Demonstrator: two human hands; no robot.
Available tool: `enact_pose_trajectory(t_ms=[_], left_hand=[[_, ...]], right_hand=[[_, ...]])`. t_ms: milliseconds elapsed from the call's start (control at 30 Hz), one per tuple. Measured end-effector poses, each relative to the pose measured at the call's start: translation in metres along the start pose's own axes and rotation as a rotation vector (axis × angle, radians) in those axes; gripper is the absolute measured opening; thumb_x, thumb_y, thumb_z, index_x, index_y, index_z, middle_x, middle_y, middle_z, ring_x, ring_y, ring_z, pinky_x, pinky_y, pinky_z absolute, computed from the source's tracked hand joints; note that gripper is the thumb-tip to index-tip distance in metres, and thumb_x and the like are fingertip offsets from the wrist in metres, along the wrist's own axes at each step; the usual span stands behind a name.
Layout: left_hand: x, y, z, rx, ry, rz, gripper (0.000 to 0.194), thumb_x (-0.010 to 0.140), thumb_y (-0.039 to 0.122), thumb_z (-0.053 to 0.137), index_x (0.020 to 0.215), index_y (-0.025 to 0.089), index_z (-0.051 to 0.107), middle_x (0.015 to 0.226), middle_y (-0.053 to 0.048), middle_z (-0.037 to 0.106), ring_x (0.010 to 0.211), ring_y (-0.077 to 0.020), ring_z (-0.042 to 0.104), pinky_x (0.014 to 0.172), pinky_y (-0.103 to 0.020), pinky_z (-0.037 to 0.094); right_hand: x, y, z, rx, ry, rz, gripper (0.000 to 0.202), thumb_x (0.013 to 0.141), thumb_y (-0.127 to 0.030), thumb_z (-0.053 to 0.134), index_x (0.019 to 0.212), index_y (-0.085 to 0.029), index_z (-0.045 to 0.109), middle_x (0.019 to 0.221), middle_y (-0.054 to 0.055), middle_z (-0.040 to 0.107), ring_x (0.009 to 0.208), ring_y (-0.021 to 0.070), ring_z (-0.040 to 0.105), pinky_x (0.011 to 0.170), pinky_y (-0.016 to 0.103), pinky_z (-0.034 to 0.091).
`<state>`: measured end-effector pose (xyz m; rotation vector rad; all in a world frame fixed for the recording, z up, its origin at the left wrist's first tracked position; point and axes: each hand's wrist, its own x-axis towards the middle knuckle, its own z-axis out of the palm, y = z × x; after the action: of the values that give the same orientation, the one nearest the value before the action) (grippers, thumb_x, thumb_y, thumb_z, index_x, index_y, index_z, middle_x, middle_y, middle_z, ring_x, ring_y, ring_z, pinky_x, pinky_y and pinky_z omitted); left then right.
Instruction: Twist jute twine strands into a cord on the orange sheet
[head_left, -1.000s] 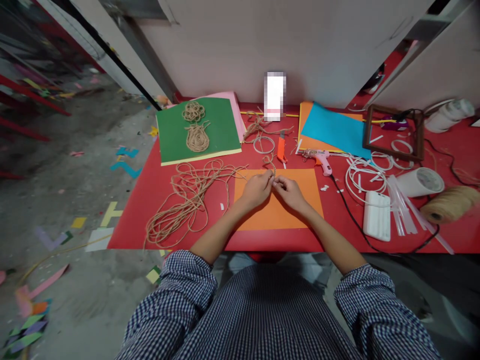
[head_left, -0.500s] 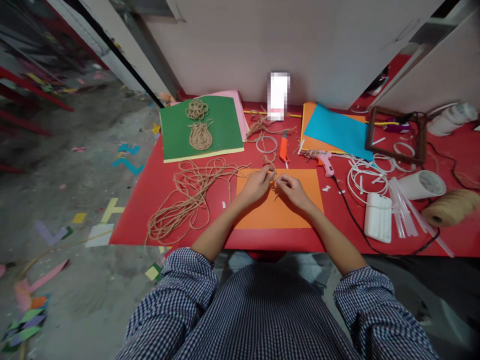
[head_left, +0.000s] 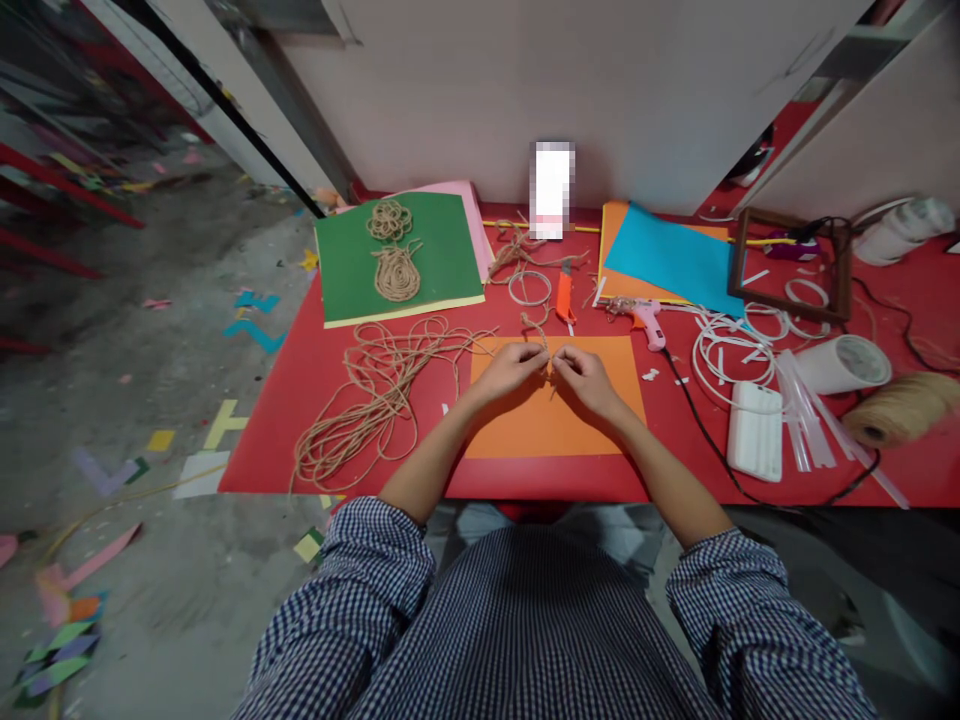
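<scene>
My left hand [head_left: 517,368] and my right hand [head_left: 581,376] meet above an orange sheet of paper [head_left: 551,425]. Both are closed in a pinch on a short piece of brown jute twine [head_left: 535,328], which sticks out beyond the fingertips. Its middle is mostly hidden by my fingers. To the left lies a loose tangle of the same jute twine [head_left: 375,390], one strand reaching toward the orange sheet. Two coiled twine shapes, a looped flower-like one [head_left: 389,220] and a rounded spiral one [head_left: 397,275], rest on a green sheet [head_left: 446,265].
Beyond the orange sheet lie an orange utility knife [head_left: 565,295] and a ring [head_left: 529,288]. A pink glue gun [head_left: 651,325] with a black cord, white tubing [head_left: 705,360], a white box [head_left: 754,430], glue sticks [head_left: 799,425] and a twine spool [head_left: 911,410] occupy the right. A phone [head_left: 551,190] stands behind.
My left fingertips have moved slightly down and right, nearer my right fingertips. The twine between them is less visible. The view has shifted a little.
</scene>
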<state>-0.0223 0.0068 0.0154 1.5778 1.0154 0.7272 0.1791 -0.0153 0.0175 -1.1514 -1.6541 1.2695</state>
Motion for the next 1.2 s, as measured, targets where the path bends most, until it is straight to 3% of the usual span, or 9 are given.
enact_pose_trajectory(t_ms=[167,367,533,733,933,1067,1200], left_hand=[[-0.003,0.000,-0.002,-0.220,-0.052,-0.068,0.038,0.091,0.051,0.068,0.076,0.018,0.058,0.069,0.000,0.047,0.063,-0.0123,0.043,0.063,-0.031,0.034],[-0.007,0.006,0.001,-0.422,-0.059,-0.159,0.040,0.085,0.051,0.078,0.076,0.015,0.063,0.068,0.001,0.049,0.061,-0.0097,0.044,0.062,-0.028,0.037],[-0.008,0.006,-0.004,-0.515,-0.151,-0.190,0.039,0.089,0.049,0.075,0.076,0.013,0.068,0.062,0.002,0.045,0.058,-0.0079,0.036,0.059,-0.027,0.033],[-0.006,0.005,-0.010,-0.370,-0.208,-0.156,0.044,0.093,0.051,0.070,0.071,0.013,0.067,0.061,-0.001,0.052,0.059,-0.0094,0.042,0.059,-0.027,0.034],[-0.004,0.004,-0.005,-0.317,-0.051,-0.123,0.044,0.092,0.053,0.067,0.069,0.017,0.058,0.064,-0.002,0.058,0.062,-0.0122,0.056,0.066,-0.028,0.045],[0.000,-0.005,-0.002,-0.160,0.008,-0.097,0.048,0.095,0.057,0.060,0.072,0.016,0.062,0.070,-0.004,0.064,0.066,-0.0132,0.058,0.068,-0.027,0.046],[0.006,-0.014,-0.001,-0.054,0.032,-0.041,0.050,0.093,0.059,0.060,0.072,0.014,0.066,0.069,-0.003,0.063,0.065,-0.0132,0.054,0.065,-0.027,0.041]], right_hand=[[-0.001,-0.003,-0.003,-0.040,-0.019,-0.019,0.030,0.101,-0.048,0.059,0.088,-0.022,0.065,0.078,0.001,0.066,0.068,0.0175,0.058,0.066,0.029,0.044],[-0.001,-0.006,-0.006,-0.232,-0.023,-0.074,0.032,0.104,-0.048,0.054,0.091,-0.021,0.068,0.080,0.002,0.069,0.074,0.0194,0.062,0.074,0.030,0.044],[-0.003,-0.008,-0.006,-0.268,-0.032,-0.081,0.035,0.105,-0.048,0.051,0.089,-0.022,0.065,0.080,0.003,0.070,0.075,0.0201,0.062,0.075,0.030,0.045],[-0.002,-0.008,-0.006,-0.409,-0.058,-0.116,0.034,0.107,-0.045,0.048,0.091,-0.021,0.066,0.082,0.003,0.072,0.074,0.0193,0.062,0.072,0.029,0.039],[0.000,-0.009,-0.011,-0.872,0.028,-0.171,0.035,0.109,-0.041,0.045,0.090,-0.020,0.066,0.086,0.010,0.073,0.076,0.0220,0.060,0.069,0.032,0.028],[-0.003,-0.009,-0.011,-0.914,0.100,-0.230,0.038,0.111,-0.039,0.042,0.089,-0.019,0.066,0.085,0.009,0.073,0.075,0.0216,0.060,0.070,0.034,0.029],[-0.008,-0.006,-0.001,-0.918,-0.007,-0.371,0.037,0.112,-0.038,0.041,0.095,-0.019,0.069,0.089,0.009,0.075,0.080,0.0216,0.063,0.074,0.034,0.032]])
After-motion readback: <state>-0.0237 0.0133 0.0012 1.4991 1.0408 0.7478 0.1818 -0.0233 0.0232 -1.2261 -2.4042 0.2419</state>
